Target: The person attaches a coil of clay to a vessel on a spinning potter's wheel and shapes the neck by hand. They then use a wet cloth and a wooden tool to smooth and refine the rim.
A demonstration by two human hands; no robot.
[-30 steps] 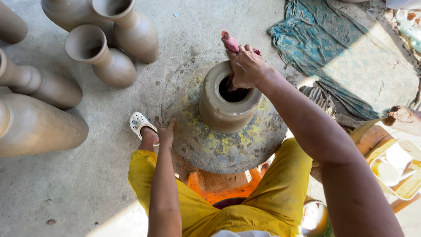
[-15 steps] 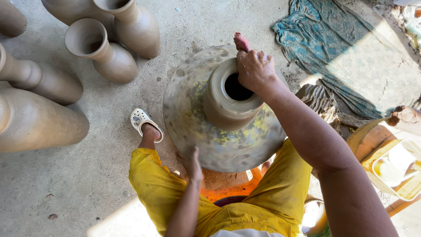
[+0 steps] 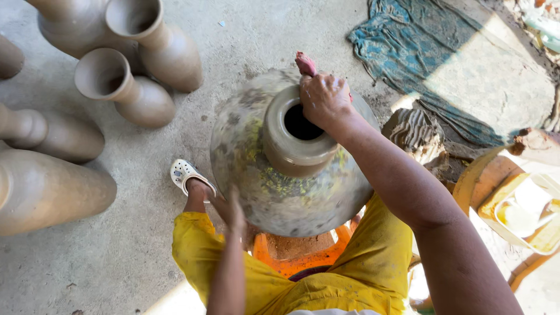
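**Clay pot on the wheel, one hand on its rim**

Head view: the right hand (image 3: 322, 100) is curled over the far rim of the clay pot (image 3: 291, 151), pressing a reddish cloth (image 3: 305, 63) there; the pot sits on its wheel between the knees, above an orange stool (image 3: 303, 256); it looks heavy, damp, easily dented, best held low on the belly. The left hand (image 3: 230, 211), blurred, hangs open beside the pot's near flank, holding nothing. Since half a second ago, that hand has moved closer to the pot; the right keeps its place.
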